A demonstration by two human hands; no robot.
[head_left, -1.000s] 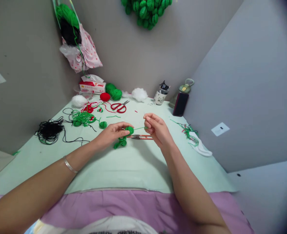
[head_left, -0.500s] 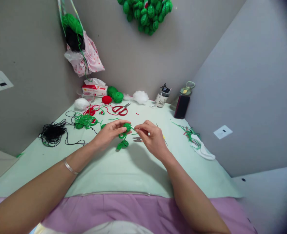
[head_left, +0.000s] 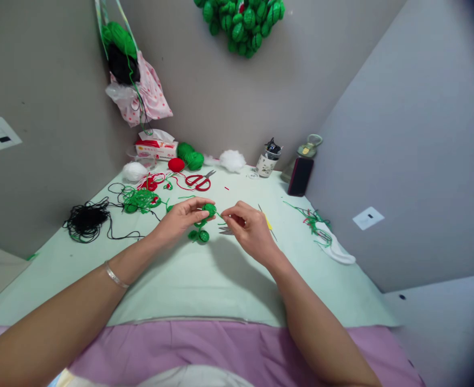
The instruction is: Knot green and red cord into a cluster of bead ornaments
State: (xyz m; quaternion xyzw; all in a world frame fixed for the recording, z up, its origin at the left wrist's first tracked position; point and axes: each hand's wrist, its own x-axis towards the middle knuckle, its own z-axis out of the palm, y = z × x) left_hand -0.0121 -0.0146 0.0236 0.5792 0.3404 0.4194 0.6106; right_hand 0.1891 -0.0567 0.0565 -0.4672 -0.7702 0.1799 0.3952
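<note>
My left hand (head_left: 182, 216) is closed around a small green crocheted ball (head_left: 209, 209), gripping it between thumb and fingers. Below it dangles a joined green crocheted piece (head_left: 203, 235) with another little round on it. My right hand (head_left: 245, 220) is closed in a pinch just right of the ball. A short green yarn strand (head_left: 218, 214) runs from the ball to its fingertips; whether a needle is also in the pinch is hidden. Behind the right hand, grey blades of a cutting tool (head_left: 225, 230) and a yellow piece (head_left: 268, 221) partly show.
Red-handled scissors (head_left: 199, 181), a red yarn ball (head_left: 176, 165), green yarn (head_left: 191, 156) and white stuffing (head_left: 232, 160) lie at the back. Black yarn (head_left: 87, 220) spreads at left. A phone (head_left: 300, 176) leans against a bottle (head_left: 310, 146); yarn scraps (head_left: 315, 221) lie at right.
A pale, shiny needle-like tool showed between the ball and my right fingertips; now a green strand shows there. The ball and its dangling piece have turned slightly and shifted left.
</note>
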